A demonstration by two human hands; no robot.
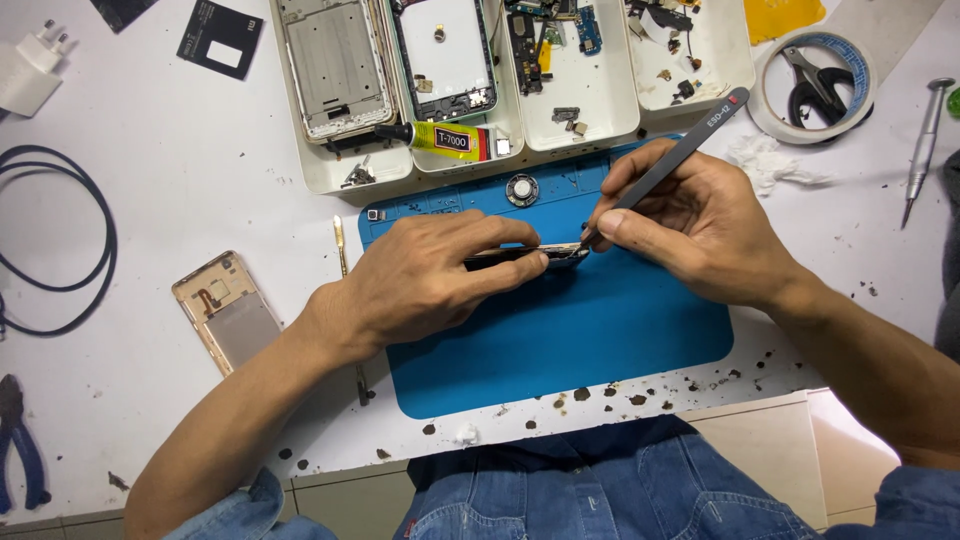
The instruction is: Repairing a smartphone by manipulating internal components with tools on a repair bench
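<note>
My left hand [425,275] grips a thin dark phone part [560,257] on edge, just above the blue work mat [560,340]. My right hand [690,225] holds grey tweezers [680,150], whose tips touch the right end of that part. A small round speaker piece [522,189] lies on the mat behind the hands.
White trays [600,125] with phone frames, boards and small parts stand at the back, with a yellow glue tube [440,139] across them. A gold phone back cover [225,312] lies left, a tape roll with scissors [815,75] and a screwdriver [925,140] right, black cable [60,250] far left.
</note>
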